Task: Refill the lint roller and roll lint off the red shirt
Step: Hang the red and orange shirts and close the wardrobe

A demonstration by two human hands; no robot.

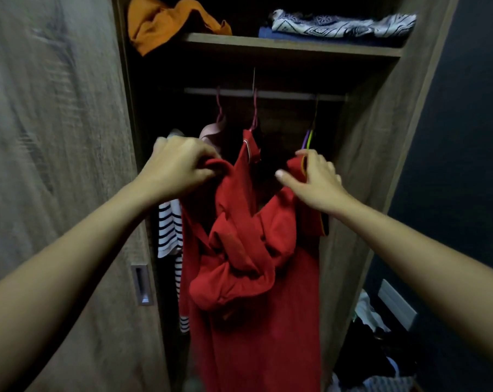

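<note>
The red shirt (pixel 248 250) hangs on a dark pink hanger (pixel 254 114) from the rail inside an open wardrobe, its sleeves bunched and folded over the front. My left hand (pixel 180 168) grips the shirt's left shoulder. At the shirt's right shoulder, my right hand (pixel 313 179) pinches the fabric, thumb out to the left. No lint roller is in view.
A wooden sliding door (pixel 55 165) with a metal recessed handle (pixel 142 284) stands at the left. A striped top (pixel 169 230) hangs behind the red shirt. An orange cloth (pixel 166 22) and patterned folded fabric (pixel 341 24) lie on the upper shelf. Clothes are piled on the floor at the right (pixel 381 349).
</note>
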